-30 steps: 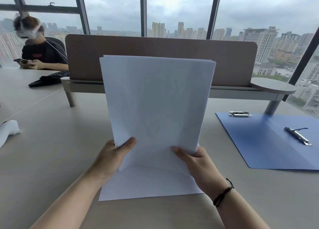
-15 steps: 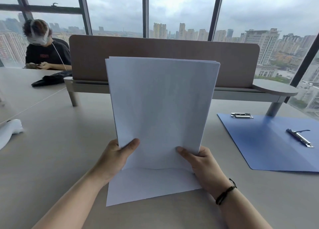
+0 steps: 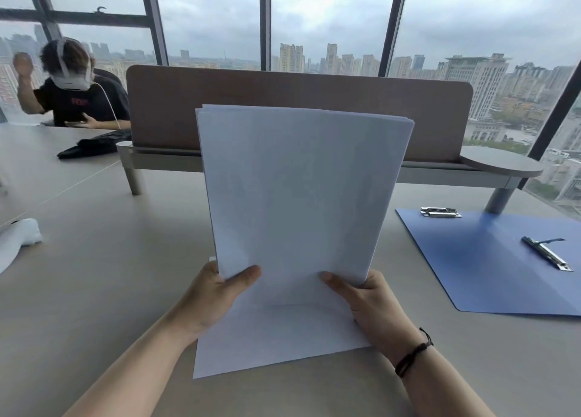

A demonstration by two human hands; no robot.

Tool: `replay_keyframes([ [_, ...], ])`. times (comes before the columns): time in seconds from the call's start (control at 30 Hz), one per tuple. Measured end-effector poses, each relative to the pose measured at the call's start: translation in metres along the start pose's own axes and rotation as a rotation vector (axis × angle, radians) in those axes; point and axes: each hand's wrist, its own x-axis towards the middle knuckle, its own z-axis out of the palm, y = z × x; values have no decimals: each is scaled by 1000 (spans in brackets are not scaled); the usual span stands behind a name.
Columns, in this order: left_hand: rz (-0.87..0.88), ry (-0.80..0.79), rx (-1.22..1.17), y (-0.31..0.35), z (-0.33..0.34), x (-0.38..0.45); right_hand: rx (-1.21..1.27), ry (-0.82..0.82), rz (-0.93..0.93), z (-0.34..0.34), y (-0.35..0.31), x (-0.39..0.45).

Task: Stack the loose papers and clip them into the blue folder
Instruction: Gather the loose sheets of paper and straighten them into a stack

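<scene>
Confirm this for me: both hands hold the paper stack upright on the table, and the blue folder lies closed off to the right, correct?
Not quite. The head view shows the blue folder lying open, its metal clips exposed. The rest stands: left hand and right hand hold the paper stack upright.

Overcast daylight from the windows (image 3: 327, 23) ahead backlights my view; soft shadows fall toward me on the table (image 3: 94, 290). Wide-angle bending curves the frame edges; detail is slightly soft.

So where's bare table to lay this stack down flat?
Bare grey table runs left of the white paper stack, up to the white object. A narrower strip lies between stack and open blue folder. The folder's two metal clips crowd its top and right.
</scene>
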Motion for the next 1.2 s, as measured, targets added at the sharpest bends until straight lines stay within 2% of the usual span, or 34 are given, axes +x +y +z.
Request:
replay_keyframes([
  [0.23,-68,-32,-14,-5,-2,1,-22,-7,22,2,0,-1],
  [0.4,-92,71,-65,-5,-2,3,-59,-37,55,3,-3,-4],
  [0.57,-62,309,-181,1,-8,9,-440,-60,-12,4,-7,-3],
  [0.63,-51,376,-255,5,-9,10,-699,-53,-88,1,-5,-1],
  [0.73,-93,377,-405,8,-12,10,-1116,-221,-98,-6,-3,-3],
  [0.83,-140,353,-518,8,-16,12,-1224,-322,-2,-6,-2,-5],
  [1.03,-142,371,-503,2,-17,13,-1494,-84,-40,11,-7,-12],
  [1.2,-191,306,-487,3,-11,12,-1430,112,-111,17,-10,-11],
])
